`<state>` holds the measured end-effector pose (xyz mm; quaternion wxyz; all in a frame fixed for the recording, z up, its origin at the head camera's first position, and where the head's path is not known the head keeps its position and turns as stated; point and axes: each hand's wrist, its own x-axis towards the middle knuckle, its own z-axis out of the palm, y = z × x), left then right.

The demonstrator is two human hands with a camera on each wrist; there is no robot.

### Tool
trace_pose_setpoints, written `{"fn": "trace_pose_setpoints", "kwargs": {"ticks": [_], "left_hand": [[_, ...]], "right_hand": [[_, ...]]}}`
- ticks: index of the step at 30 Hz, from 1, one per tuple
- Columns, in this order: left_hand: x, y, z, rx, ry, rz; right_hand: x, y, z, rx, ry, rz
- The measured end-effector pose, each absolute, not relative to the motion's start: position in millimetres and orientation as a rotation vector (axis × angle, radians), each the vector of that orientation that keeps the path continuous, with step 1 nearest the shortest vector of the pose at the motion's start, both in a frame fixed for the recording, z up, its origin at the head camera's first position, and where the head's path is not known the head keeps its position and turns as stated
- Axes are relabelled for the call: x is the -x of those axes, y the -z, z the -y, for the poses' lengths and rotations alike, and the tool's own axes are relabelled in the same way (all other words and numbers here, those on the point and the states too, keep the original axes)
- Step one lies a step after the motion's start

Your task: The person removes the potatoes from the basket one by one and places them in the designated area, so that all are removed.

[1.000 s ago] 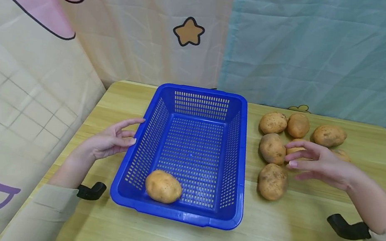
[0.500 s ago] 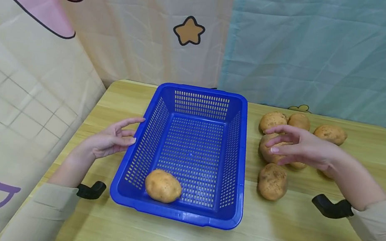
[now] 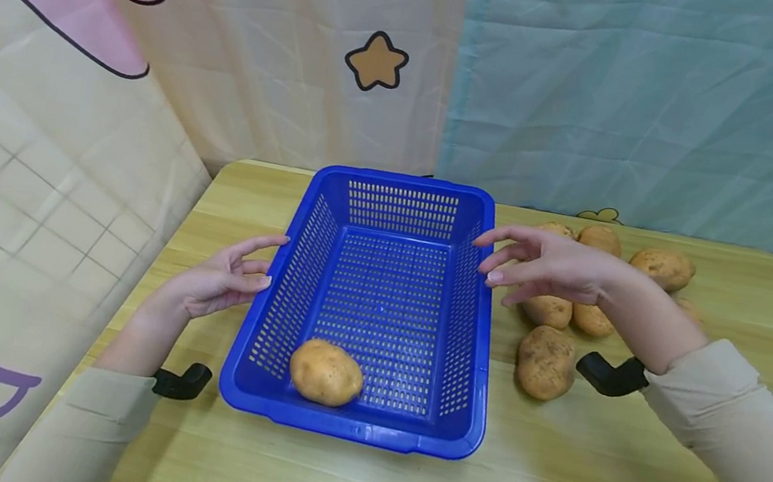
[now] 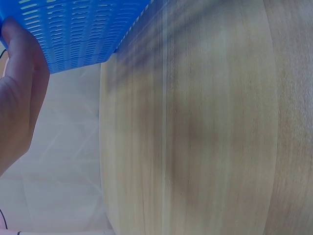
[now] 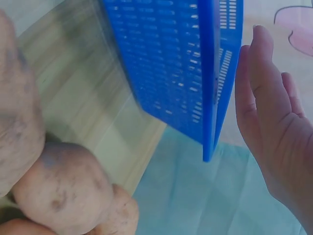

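A blue perforated plastic basket (image 3: 364, 431) stands on the table, with one potato (image 3: 326, 372) lying in its near left corner. My left hand (image 3: 228, 279) is at the basket's left side, index fingertip and thumb tip right at the rim, fingers relaxed. In the left wrist view that hand (image 4: 22, 88) lies against the perforated wall. My right hand (image 3: 553, 267) holds nothing; its loosely bent fingers overlap the basket's right rim in the head view. The right wrist view shows the hand (image 5: 274, 103) beside the rim, above table level.
Several potatoes lie right of the basket, including a near one (image 3: 546, 363) and a far right one (image 3: 663, 270); the right forearm passes over some. The wooden table (image 3: 622, 481) is backed by printed curtains (image 3: 606, 99).
My right hand has moved left from above the potatoes to the basket's right rim, empty throughout. My left hand, the basket and the potato in it have stayed put.
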<state>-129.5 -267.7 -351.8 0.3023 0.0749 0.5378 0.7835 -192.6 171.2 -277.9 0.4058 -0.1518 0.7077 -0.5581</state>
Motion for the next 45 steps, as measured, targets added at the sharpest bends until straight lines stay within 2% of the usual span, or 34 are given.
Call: {"fn": "trace_pose_setpoints", "kwargs": {"ticks": [20, 45], "left_hand": [[129.3, 353.5, 267.7, -0.204, -2.075, -1.421], [129.3, 350.3, 266.8, -0.219, -2.071, -1.434]], "right_hand": [[200.7, 269.1, -95.4, 0.491, 1.282, -1.753], [177.9, 309.9, -4.8, 0.558, 1.101, -1.625]]}}
